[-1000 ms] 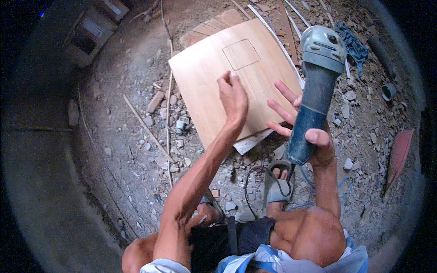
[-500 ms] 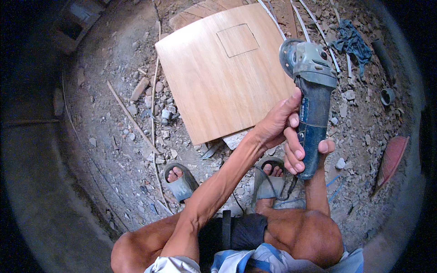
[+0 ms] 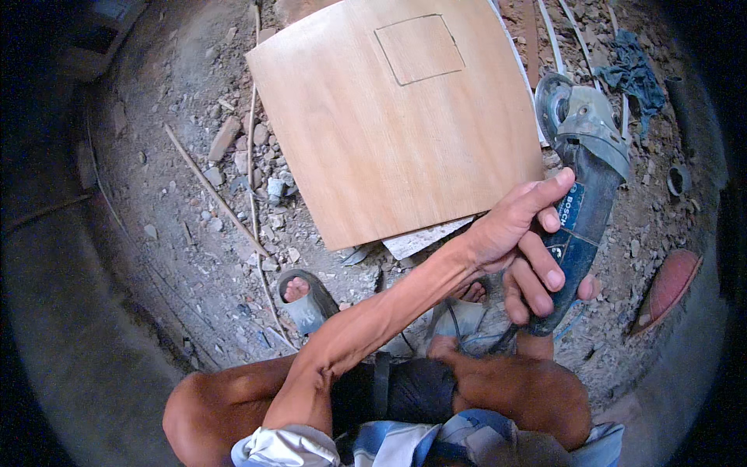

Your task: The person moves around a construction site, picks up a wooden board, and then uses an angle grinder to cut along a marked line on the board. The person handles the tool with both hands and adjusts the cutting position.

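Note:
A blue and grey angle grinder (image 3: 595, 206) is held off the ground to the right of a plywood sheet (image 3: 389, 148). Its metal guard and disc (image 3: 554, 105) point to the far side. My left hand (image 3: 506, 226) comes across from the left, its thumb and fingertips closed against the grinder's body. From underneath, my right hand (image 3: 533, 284) wraps the rear of the body, fingers curling round the left side and thumb tip on the right. The grinder hides most of that hand. A dark outlined rectangle (image 3: 420, 48) is drawn on the plywood near its far edge.
Rubble and stone chips (image 3: 218, 226) cover the ground. A pale board (image 3: 424, 237) sticks out beneath the plywood. Thin sticks (image 3: 210, 187) lie at left. Along the right are a dark cloth (image 3: 634, 74), a short pipe (image 3: 678, 180) and a reddish dish-shaped object (image 3: 668, 289). My sandalled feet stand close by.
Both hands have shifted right and slightly nearer with the grinder, which now leans more to the right. The plywood appears larger and higher in the view.

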A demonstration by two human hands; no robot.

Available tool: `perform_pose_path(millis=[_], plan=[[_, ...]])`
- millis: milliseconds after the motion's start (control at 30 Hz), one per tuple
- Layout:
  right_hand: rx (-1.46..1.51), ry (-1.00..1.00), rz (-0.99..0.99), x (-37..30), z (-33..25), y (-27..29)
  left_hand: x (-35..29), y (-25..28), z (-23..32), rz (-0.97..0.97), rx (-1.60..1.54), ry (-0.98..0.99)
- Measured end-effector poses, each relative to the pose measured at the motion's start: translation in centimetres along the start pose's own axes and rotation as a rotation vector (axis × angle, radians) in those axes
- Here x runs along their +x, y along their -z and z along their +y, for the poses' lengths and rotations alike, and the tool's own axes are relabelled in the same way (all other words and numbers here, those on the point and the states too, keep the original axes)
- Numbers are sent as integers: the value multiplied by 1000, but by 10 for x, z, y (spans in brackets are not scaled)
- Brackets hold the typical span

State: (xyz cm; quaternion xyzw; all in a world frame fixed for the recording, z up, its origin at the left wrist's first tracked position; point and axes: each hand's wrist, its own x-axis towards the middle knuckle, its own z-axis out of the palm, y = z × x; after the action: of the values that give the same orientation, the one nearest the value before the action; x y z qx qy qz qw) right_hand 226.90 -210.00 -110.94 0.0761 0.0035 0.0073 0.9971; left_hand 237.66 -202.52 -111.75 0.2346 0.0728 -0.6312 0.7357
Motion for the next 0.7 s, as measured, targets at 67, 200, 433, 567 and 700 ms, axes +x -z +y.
perform_pose_path(millis=[67,200,433,567,700], plan=[[17,-82,-11,-2,-14,0,2,-4,-2,55,23,-26],[6,-121,-81,-6,-13,8,-4,-9,0,83,99,-53],[-94,-107,-98,-15,1,10,-20,-10,-5,226,204,69],[-188,-133,24,-19,16,2,-25,-1,-13,252,258,-39],[-380,-145,130,0,17,-19,-31,15,-1,270,379,-67]])
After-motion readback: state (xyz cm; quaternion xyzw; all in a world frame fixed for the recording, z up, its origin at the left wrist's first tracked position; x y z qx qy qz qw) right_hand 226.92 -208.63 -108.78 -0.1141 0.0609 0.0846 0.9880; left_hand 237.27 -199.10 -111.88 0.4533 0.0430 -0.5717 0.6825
